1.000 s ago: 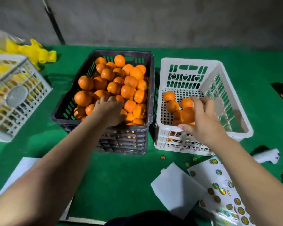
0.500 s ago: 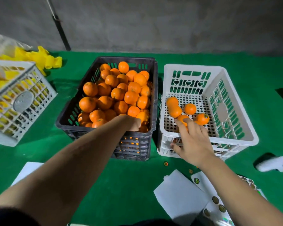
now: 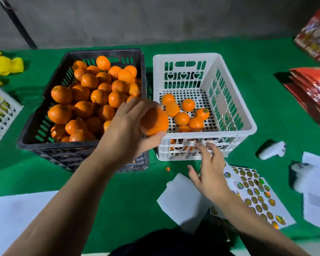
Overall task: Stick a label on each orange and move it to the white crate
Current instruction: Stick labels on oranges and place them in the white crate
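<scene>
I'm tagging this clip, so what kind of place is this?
Probably a small fruit packing or labelling station: a black crate piled with oranges, a white crate holding a few, and sticker sheets lying on green felt.

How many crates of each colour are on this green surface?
Black: 1, the black crate.
White: 2, the white crate beside it and the cut-off crate at the left edge.
Total: 3.
</scene>
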Demonstrator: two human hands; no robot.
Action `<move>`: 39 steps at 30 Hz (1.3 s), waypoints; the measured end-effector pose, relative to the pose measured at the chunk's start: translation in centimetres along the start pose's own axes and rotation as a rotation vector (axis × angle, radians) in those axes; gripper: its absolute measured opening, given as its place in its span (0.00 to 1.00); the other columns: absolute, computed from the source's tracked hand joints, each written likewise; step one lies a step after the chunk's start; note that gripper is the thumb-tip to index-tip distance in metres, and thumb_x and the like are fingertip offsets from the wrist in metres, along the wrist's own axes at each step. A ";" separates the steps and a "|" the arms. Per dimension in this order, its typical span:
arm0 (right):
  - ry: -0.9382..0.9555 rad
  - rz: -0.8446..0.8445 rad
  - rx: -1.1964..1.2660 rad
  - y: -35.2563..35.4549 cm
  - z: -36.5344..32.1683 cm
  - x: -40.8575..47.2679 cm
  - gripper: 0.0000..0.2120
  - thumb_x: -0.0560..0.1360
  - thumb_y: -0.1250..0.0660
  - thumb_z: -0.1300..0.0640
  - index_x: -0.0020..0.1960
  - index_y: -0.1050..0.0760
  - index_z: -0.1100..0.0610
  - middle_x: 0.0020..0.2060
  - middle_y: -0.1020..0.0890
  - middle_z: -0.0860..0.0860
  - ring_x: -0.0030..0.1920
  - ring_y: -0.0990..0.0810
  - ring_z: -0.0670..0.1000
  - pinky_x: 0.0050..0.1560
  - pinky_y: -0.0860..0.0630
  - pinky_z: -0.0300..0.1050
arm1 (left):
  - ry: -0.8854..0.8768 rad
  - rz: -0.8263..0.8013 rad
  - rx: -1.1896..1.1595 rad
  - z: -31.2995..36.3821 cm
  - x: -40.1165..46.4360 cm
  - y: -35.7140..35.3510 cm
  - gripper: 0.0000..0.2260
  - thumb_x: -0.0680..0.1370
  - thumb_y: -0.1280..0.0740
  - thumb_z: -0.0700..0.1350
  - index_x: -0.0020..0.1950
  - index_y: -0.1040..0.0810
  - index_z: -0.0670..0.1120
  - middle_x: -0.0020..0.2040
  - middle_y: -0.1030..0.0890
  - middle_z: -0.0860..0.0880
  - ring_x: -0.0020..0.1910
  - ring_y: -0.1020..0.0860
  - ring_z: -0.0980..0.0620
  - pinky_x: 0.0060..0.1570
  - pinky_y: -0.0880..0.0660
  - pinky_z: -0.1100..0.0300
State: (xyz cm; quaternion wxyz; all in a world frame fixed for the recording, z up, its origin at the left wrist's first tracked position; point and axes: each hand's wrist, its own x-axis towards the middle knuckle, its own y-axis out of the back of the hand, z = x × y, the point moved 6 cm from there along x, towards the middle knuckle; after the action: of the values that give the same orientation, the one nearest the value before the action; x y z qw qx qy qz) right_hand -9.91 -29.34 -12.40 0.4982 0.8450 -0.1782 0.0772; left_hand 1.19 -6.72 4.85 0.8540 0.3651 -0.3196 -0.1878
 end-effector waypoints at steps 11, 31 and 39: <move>-0.315 -0.472 -0.489 -2.6 10.4 -5.8 0.29 0.79 0.33 0.52 0.78 0.36 0.47 0.74 0.34 0.49 0.72 0.34 0.57 0.67 0.35 0.54 | 0.264 -0.471 -0.467 1.5 -9.7 -16.7 0.35 0.73 0.22 0.53 0.78 0.30 0.59 0.76 0.44 0.64 0.76 0.40 0.68 0.71 0.38 0.73; -0.018 -0.205 0.226 7.0 1.8 0.1 0.14 0.81 0.29 0.53 0.66 0.19 0.53 0.54 0.17 0.47 0.54 0.19 0.52 0.53 0.22 0.52 | 0.655 -0.402 -0.885 0.4 -10.1 -19.0 0.21 0.76 0.28 0.56 0.68 0.23 0.66 0.55 0.16 0.54 0.54 0.18 0.58 0.62 0.26 0.62; 0.053 -0.337 0.243 5.8 -1.9 -0.2 0.22 0.84 0.35 0.49 0.76 0.33 0.41 0.50 0.21 0.31 0.45 0.21 0.37 0.43 0.26 0.40 | 0.564 -0.274 -0.882 1.3 -9.5 -18.2 0.13 0.77 0.30 0.53 0.50 0.16 0.44 0.47 0.19 0.40 0.42 0.26 0.54 0.47 0.28 0.58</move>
State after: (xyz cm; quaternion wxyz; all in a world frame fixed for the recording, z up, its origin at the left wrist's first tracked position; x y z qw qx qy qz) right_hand -12.19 -30.24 -6.80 0.4032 0.9144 -0.0105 0.0360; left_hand -8.21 -14.18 -11.89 0.9465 0.0467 0.0816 -0.3086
